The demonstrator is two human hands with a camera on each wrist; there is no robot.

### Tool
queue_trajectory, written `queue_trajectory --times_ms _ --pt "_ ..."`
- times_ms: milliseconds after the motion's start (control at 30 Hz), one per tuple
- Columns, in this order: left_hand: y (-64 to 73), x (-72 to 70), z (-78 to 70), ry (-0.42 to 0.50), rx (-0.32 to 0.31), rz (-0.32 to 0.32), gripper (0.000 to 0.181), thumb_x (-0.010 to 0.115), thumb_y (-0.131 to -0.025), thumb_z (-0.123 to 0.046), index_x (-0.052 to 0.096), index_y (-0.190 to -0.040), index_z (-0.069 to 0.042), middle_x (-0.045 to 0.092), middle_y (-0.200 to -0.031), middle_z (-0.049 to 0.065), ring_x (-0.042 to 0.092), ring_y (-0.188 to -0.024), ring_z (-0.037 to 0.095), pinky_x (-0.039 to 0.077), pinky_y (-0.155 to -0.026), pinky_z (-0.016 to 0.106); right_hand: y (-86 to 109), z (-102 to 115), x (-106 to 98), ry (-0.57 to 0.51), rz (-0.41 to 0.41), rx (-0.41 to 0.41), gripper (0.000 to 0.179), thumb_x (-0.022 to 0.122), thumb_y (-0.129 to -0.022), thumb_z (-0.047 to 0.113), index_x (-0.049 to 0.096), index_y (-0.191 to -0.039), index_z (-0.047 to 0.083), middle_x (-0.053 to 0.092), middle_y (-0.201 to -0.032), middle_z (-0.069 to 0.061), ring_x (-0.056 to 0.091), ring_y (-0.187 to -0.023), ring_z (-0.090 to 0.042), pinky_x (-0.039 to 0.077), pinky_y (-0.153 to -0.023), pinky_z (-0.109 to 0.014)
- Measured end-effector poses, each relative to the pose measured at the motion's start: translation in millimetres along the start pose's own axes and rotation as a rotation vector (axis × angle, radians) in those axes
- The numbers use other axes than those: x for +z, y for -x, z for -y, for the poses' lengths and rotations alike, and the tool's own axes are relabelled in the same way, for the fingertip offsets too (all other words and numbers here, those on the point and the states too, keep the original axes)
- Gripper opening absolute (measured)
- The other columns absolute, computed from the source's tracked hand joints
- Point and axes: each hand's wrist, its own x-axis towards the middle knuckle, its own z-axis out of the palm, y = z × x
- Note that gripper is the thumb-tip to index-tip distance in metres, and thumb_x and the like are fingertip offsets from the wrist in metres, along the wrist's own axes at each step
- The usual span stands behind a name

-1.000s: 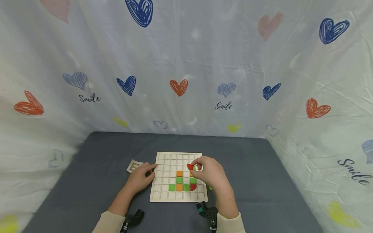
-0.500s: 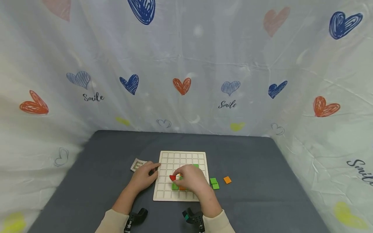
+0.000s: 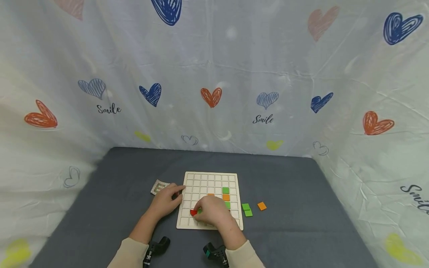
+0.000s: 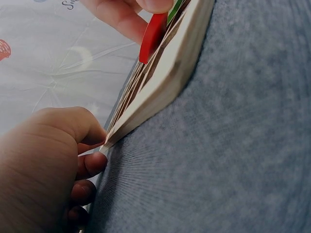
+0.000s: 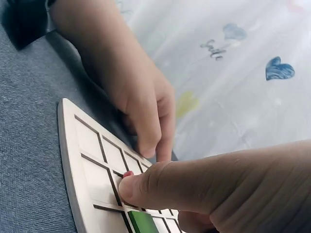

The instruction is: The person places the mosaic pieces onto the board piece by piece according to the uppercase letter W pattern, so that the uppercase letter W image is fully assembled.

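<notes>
My right hand (image 3: 212, 210) pinches a small red quarter-round tile (image 3: 193, 212) between thumb and fingers over the lower left of a wooden grid board (image 3: 197, 178). In the left wrist view the red tile (image 4: 153, 36) tilts on edge close to the grid, beside a green tile. My left hand (image 3: 165, 201) holds the board's left edge with thumb and fingertip. Up the board's right side sit a green tile (image 3: 225, 190), an orange tile (image 3: 226, 197) and another green tile (image 3: 227, 205). Tiles lower down are mostly hidden behind my right hand.
Two loose green tiles (image 3: 246, 206) and a loose orange tile (image 3: 262, 206) lie right of the board on the dark grey cloth (image 3: 285, 178). A patterned card (image 3: 159, 186) lies partly behind my left hand. A heart-printed curtain (image 3: 234, 56) surrounds the table.
My right hand has carried the red tile from the board's right side to its lower left, uncovering the tiles on the right. My left hand stays at the left edge.
</notes>
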Motion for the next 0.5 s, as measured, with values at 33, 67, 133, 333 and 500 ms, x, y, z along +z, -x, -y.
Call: queue_trajectory --times_ms 33,67,133,333,500 --pt "-0.2 0.2 -0.2 -0.001 -0.003 0.0 0.035 0.068 -0.096 -0.015 0.073 -0.13 -0.013 0.048 -0.082 -0.01 0.038 -0.061 0.008 0.035 -0.06 0.029 0.0 0.4 0.3 0.006 -0.009 0.0 0.01 0.084 -0.081 0.023 0.085 -0.09 0.021 0.073 -0.085 0.012 0.049 -0.057 -0.003 0.041 -0.051 -0.023" --pt "-0.3 0.4 -0.4 -0.002 -0.005 0.001 0.035 0.068 -0.096 -0.016 0.073 -0.13 -0.013 0.048 -0.082 -0.01 0.038 -0.061 0.008 0.035 -0.06 0.029 -0.1 0.9 0.5 0.017 -0.017 0.0 0.008 0.084 -0.081 0.022 0.085 -0.088 0.021 0.073 -0.084 0.012 0.049 -0.057 -0.003 0.04 -0.051 -0.023" --pt "-0.7 0.8 -0.7 -0.003 -0.009 -0.001 0.034 0.068 -0.096 -0.016 0.073 -0.13 -0.014 0.049 -0.082 -0.01 0.038 -0.061 0.008 0.035 -0.06 0.03 -0.6 1.8 1.1 0.045 -0.035 0.0 0.004 0.083 -0.081 0.021 0.085 -0.084 0.021 0.073 -0.082 0.012 0.049 -0.056 -0.004 0.039 -0.051 -0.024" --pt "-0.7 1.6 -0.6 -0.003 -0.007 -0.006 0.034 0.068 -0.096 -0.016 0.073 -0.13 -0.014 0.049 -0.083 -0.01 0.037 -0.061 0.008 0.035 -0.06 0.03 -1.9 3.7 4.0 0.091 -0.078 0.018 0.008 0.085 -0.081 0.022 0.084 -0.073 0.024 0.071 -0.072 0.013 0.047 -0.053 -0.004 0.038 -0.05 -0.024" --pt "0.2 2.1 -0.1 -0.006 -0.005 -0.01 0.034 0.069 -0.096 -0.016 0.074 -0.13 -0.014 0.049 -0.083 -0.011 0.038 -0.061 0.007 0.035 -0.061 0.03 -1.6 0.7 3.6 0.03 -0.097 0.007 0.006 0.089 -0.077 0.025 0.084 -0.077 0.023 0.072 -0.078 0.013 0.053 -0.06 -0.003 0.042 -0.053 -0.023"
